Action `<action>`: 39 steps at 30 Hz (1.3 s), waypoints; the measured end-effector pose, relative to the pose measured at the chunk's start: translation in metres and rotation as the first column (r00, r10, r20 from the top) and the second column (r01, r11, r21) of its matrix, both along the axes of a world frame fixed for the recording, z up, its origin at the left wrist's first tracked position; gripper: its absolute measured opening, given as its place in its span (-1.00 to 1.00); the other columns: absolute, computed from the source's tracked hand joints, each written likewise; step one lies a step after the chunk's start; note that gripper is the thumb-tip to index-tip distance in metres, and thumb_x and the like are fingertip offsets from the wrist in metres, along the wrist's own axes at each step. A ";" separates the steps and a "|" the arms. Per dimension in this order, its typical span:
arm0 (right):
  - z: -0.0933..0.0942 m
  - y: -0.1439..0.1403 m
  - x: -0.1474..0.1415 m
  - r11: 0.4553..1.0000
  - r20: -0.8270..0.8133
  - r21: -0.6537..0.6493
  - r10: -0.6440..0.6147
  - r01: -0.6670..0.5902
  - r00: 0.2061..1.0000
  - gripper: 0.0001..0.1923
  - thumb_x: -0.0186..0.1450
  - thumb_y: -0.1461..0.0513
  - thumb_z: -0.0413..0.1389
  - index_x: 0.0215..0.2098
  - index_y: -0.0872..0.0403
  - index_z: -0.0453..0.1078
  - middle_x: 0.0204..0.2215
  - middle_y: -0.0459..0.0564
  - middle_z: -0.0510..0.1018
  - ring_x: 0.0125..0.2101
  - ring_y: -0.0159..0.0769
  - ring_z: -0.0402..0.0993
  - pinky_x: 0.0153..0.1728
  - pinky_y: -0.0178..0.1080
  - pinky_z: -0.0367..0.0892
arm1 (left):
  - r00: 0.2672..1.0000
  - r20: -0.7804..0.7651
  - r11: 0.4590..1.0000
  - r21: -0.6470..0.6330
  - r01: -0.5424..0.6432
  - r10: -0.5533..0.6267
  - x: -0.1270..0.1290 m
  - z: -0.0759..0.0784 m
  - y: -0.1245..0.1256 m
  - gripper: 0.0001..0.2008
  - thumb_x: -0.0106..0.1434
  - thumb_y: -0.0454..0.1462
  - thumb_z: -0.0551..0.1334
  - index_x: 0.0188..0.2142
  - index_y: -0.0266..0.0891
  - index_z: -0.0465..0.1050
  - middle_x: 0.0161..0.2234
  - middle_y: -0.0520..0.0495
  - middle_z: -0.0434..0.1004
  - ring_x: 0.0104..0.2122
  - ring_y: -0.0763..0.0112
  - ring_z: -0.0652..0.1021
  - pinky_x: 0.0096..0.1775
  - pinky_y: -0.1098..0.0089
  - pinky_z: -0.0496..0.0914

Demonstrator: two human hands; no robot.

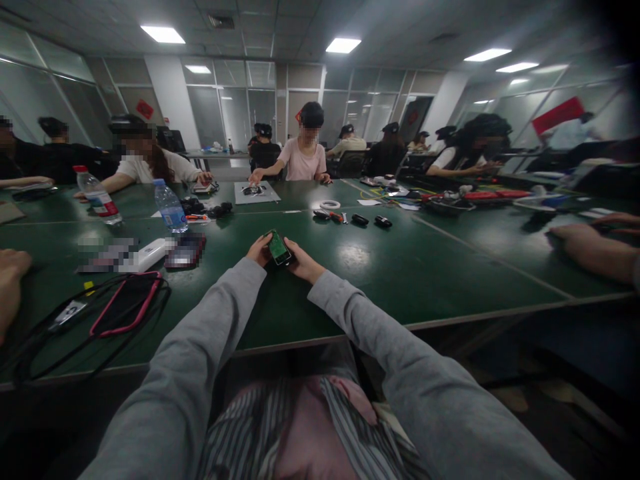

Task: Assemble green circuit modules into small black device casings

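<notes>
Hands meet over the middle of a wide green table point(425, 280), both arms stretched forward in grey sleeves. The left hand point(259, 251) and the right hand point(303, 262) are curled around a small green circuit board point(278, 247), which sits between them just above the tabletop, tilted a little with its far end up; the left fingers close on its left edge and the right fingers on its right edge, so each hand is mostly closed on it. Whether the board touches the table cannot be told. To the left lie a white power bank point(147, 255), a dark case with a pink rim point(125, 303) and black cables point(60, 347) looping round it. Farther back on that side stand two water bottles point(169, 207), one nearer the centre and one by the table's far left. Beyond the hands, well apart from them, a roll of white tape point(329, 205), a screwdriver with an orange handle point(334, 215) and two small black parts point(371, 221) rest on the surface. Across the table a person in a pink shirt point(303, 160) works over a grey mat point(255, 193), and other people sit along both sides; another person's forearm point(595, 250) lies on the table at the right edge.
</notes>
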State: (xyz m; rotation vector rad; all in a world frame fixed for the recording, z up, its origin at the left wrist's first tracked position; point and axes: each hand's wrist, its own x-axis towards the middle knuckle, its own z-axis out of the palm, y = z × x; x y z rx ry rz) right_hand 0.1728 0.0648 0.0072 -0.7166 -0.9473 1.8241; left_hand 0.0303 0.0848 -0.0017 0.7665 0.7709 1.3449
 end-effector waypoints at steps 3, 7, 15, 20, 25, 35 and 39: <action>-0.002 0.002 0.000 1.000 -0.012 -0.010 -0.024 0.024 1.000 -0.69 0.20 0.06 0.20 -0.19 -0.01 0.26 -0.44 -0.17 0.49 -0.44 -0.38 0.46 -0.41 -0.30 0.43 | 1.000 0.004 1.000 0.018 -0.004 0.004 0.001 -0.001 0.001 -0.66 0.03 -0.22 0.38 -0.20 -0.23 0.40 -0.40 -0.01 0.51 -0.45 0.44 0.53 -0.38 0.41 0.41; -0.007 0.009 0.001 0.999 -0.024 -0.039 -0.003 0.002 1.000 -0.78 0.25 0.08 0.14 -0.22 0.00 0.28 -0.43 -0.15 0.50 -0.43 -0.37 0.48 -0.41 -0.29 0.42 | 0.999 0.019 0.999 0.040 -0.030 0.029 0.004 -0.001 0.002 -0.65 -0.02 -0.25 0.42 -0.24 -0.26 0.40 -0.42 0.00 0.50 -0.47 0.46 0.52 -0.39 0.42 0.40; -0.006 0.007 0.002 0.998 -0.054 -0.068 0.009 -0.012 0.999 -0.80 0.27 0.11 0.11 -0.18 0.00 0.30 -0.40 -0.17 0.53 -0.42 -0.40 0.49 -0.37 -0.31 0.42 | 0.996 0.006 0.996 0.040 -0.086 0.086 0.003 -0.010 0.011 -0.62 -0.06 -0.25 0.44 -0.24 -0.26 0.41 -0.40 -0.01 0.51 -0.47 0.47 0.52 -0.40 0.45 0.39; -0.003 0.004 0.001 0.999 -0.051 -0.045 0.008 -0.010 0.999 -0.79 0.25 0.11 0.13 -0.18 -0.01 0.30 -0.41 -0.18 0.52 -0.42 -0.40 0.49 -0.36 -0.31 0.42 | 0.995 -0.039 0.996 0.022 -0.091 0.092 0.001 -0.007 0.009 -0.64 -0.02 -0.26 0.42 -0.22 -0.25 0.42 -0.41 0.00 0.50 -0.49 0.48 0.51 -0.41 0.44 0.39; -0.003 0.004 0.002 0.995 -0.047 -0.092 -0.029 0.025 0.998 -0.79 0.26 0.10 0.12 -0.17 -0.02 0.29 -0.45 -0.20 0.51 -0.46 -0.42 0.47 -0.40 -0.32 0.41 | 0.999 -0.022 0.999 0.038 0.028 -0.028 0.003 -0.005 0.004 -0.62 -0.04 -0.29 0.43 -0.21 -0.27 0.42 -0.35 -0.06 0.52 -0.40 0.41 0.54 -0.33 0.39 0.42; -0.011 0.014 0.005 0.995 -0.050 -0.103 -0.004 -0.001 0.999 -0.78 0.27 0.08 0.10 -0.18 -0.01 0.29 -0.46 -0.17 0.50 -0.48 -0.41 0.46 -0.45 -0.34 0.42 | 0.999 -0.040 0.994 0.101 0.036 -0.032 0.007 -0.007 0.002 -0.47 -0.13 -0.42 0.45 -0.14 -0.27 0.35 -0.33 -0.07 0.53 -0.35 0.35 0.56 -0.25 0.32 0.44; -0.011 0.013 0.003 0.994 -0.026 -0.087 -0.074 0.071 0.997 -0.77 0.25 0.09 0.12 -0.16 -0.06 0.24 -0.45 -0.20 0.47 -0.49 -0.43 0.44 -0.51 -0.36 0.40 | 0.999 -0.039 0.999 0.039 0.028 -0.027 0.004 -0.008 0.004 -0.53 -0.08 -0.36 0.45 -0.16 -0.26 0.37 -0.35 -0.05 0.52 -0.39 0.40 0.54 -0.29 0.37 0.42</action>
